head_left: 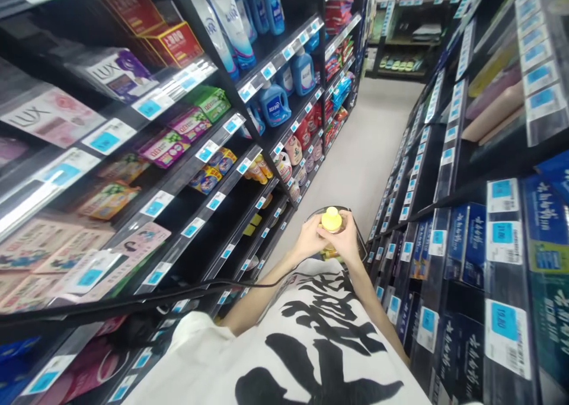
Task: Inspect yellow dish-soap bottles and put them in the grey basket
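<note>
A bottle with a yellow cap [331, 219] is held upright in front of my body, seen from above, so its label is hidden. My left hand [310, 237] wraps round its left side, with fingers just below the cap. On the other side my right hand [347, 239] closes round the same bottle, its fingers meeting those of the left hand. Beneath and behind both hands is a dark-rimmed basket [361, 246], mostly covered by them; something yellow shows inside it.
Shelves on the left hold soap boxes [120, 73], blue detergent bottles [274, 104] and several coloured packs. Close on the right stands a shelf with dark blue boxes [473, 245]. A pale aisle floor [368, 132] runs ahead to a rear shelf [402, 40]. A black cable [213, 283] crosses my left arm.
</note>
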{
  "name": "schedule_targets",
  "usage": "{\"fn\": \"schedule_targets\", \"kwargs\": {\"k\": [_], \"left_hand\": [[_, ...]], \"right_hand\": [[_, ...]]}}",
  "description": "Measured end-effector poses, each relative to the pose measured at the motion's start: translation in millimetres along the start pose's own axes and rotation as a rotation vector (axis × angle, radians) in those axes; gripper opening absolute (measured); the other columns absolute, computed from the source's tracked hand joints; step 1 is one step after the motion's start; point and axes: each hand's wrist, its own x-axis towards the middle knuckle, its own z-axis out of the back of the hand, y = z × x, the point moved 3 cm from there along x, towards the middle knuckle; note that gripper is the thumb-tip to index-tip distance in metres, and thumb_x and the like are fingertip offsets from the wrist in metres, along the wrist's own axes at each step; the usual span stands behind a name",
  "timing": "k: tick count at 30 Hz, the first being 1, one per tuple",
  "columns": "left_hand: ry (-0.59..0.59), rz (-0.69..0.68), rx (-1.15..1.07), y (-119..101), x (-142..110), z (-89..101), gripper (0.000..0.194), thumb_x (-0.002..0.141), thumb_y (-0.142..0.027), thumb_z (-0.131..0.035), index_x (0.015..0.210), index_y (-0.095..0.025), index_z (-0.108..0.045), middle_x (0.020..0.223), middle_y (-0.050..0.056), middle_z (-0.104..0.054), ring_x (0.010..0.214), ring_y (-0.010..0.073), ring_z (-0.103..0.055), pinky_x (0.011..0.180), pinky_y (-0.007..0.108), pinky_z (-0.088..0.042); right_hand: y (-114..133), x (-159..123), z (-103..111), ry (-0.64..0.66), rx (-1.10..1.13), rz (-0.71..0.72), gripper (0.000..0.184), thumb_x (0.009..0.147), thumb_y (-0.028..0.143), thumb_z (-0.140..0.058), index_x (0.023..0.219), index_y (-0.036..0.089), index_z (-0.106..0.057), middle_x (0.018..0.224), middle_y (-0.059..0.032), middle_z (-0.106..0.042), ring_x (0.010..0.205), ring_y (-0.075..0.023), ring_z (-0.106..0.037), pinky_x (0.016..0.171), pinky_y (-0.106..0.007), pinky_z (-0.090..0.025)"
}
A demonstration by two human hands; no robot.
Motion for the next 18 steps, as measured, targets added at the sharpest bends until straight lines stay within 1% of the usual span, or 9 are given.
{"fn": "schedule_targets", "kwargs": {"k": [2, 4, 6, 8, 10, 12, 13, 15, 18], "left_hand": [[-0.038, 0.059, 0.004, 3.1, -1.6, 2.6, 0.042, 0.074, -0.018, -0.074, 0.114, -0.017, -0.062, 0.107, 0.009, -0.071, 0.098, 0.0246, -0.068, 0.088, 0.036, -0.055], [-0.078, 0.132, 0.013, 8.3, -3.7, 7.0, 0.041, 0.071, -0.021, -0.077, 0.110, -0.017, -0.064, 0.103, 0.008, -0.072, 0.093, 0.0242, -0.069, 0.085, 0.035, -0.056], [-0.117, 0.207, -0.002, 15.8, -5.9, 13.6, 0.040, 0.069, -0.024, -0.080, 0.105, -0.017, -0.065, 0.099, 0.007, -0.073, 0.089, 0.0233, -0.070, 0.082, 0.035, -0.057], [-0.148, 0.281, -0.053, 25.2, -8.2, 22.7, 0.037, 0.068, -0.029, -0.082, 0.100, -0.016, -0.067, 0.094, 0.007, -0.073, 0.085, 0.0227, -0.070, 0.079, 0.034, -0.057], [-0.166, 0.357, -0.122, 35.1, -11.5, 33.9, 0.035, 0.070, -0.033, -0.083, 0.096, -0.015, -0.068, 0.092, 0.008, -0.074, 0.085, 0.0234, -0.071, 0.079, 0.035, -0.058], [-0.182, 0.424, -0.193, 44.0, -16.6, 46.2, 0.036, 0.071, -0.036, -0.084, 0.097, -0.015, -0.068, 0.093, 0.009, -0.074, 0.087, 0.0245, -0.072, 0.082, 0.037, -0.059], [-0.191, 0.443, -0.227, 47.7, -19.7, 52.2, 0.039, 0.071, -0.036, -0.084, 0.100, -0.015, -0.067, 0.096, 0.010, -0.074, 0.089, 0.0248, -0.072, 0.084, 0.038, -0.059], [-0.186, 0.453, -0.282, 54.5, -26.7, 61.3, 0.048, 0.071, -0.036, -0.085, 0.110, -0.016, -0.065, 0.105, 0.011, -0.072, 0.095, 0.0249, -0.071, 0.088, 0.040, -0.059], [-0.090, 0.429, -0.298, 65.3, -37.2, 64.1, 0.055, 0.069, -0.035, -0.087, 0.116, -0.019, -0.064, 0.116, 0.011, -0.067, 0.104, 0.0247, -0.068, 0.094, 0.042, -0.057]], "right_hand": [[-4.7, 0.1, -5.0, 0.008, 0.000, 0.015, 0.069, 0.058, 0.037, -0.093, 0.111, 0.022, -0.052, 0.109, -0.0065, -0.064, 0.102, -0.0256, -0.064, 0.094, -0.041, -0.052], [-9.9, 0.6, -10.8, 0.051, 0.025, 0.023, 0.068, 0.059, 0.037, -0.092, 0.112, 0.023, -0.053, 0.110, -0.0066, -0.064, 0.104, -0.0259, -0.065, 0.095, -0.041, -0.053], [-15.6, 3.0, -15.3, 0.165, 0.067, 0.032, 0.064, 0.063, 0.038, -0.090, 0.114, 0.023, -0.055, 0.114, -0.0073, -0.065, 0.108, -0.0262, -0.065, 0.098, -0.042, -0.052], [-23.7, 7.3, -15.8, 0.292, 0.054, 0.029, 0.061, 0.068, 0.039, -0.088, 0.119, 0.023, -0.058, 0.122, -0.0085, -0.065, 0.116, -0.0268, -0.063, 0.105, -0.044, -0.048], [-35.9, 12.6, -13.2, 0.379, -0.008, 0.012, 0.070, 0.066, 0.039, -0.089, 0.127, 0.024, -0.059, 0.133, -0.0101, -0.063, 0.124, -0.0286, -0.060, 0.110, -0.047, -0.045], [-51.8, 16.7, -12.0, 0.431, -0.052, -0.008, 0.082, 0.060, 0.039, -0.093, 0.133, 0.024, -0.057, 0.138, -0.0117, -0.062, 0.125, -0.0306, -0.060, 0.109, -0.049, -0.045], [-60.3, 17.5, -13.1, 0.452, -0.058, -0.012, 0.083, 0.060, 0.037, -0.093, 0.134, 0.024, -0.058, 0.136, -0.0122, -0.063, 0.123, -0.0311, -0.061, 0.107, -0.050, -0.046], [-77.2, 17.1, -17.9, 0.467, -0.086, -0.008, 0.072, 0.062, 0.033, -0.091, 0.128, 0.023, -0.064, 0.128, -0.0117, -0.068, 0.117, -0.0310, -0.064, 0.104, -0.052, -0.048], [-101.1, 13.7, -27.2, 0.443, -0.161, -0.005, 0.059, 0.059, 0.026, -0.091, 0.115, 0.022, -0.072, 0.113, -0.0091, -0.072, 0.106, -0.0303, -0.067, 0.100, -0.053, -0.049]]}}
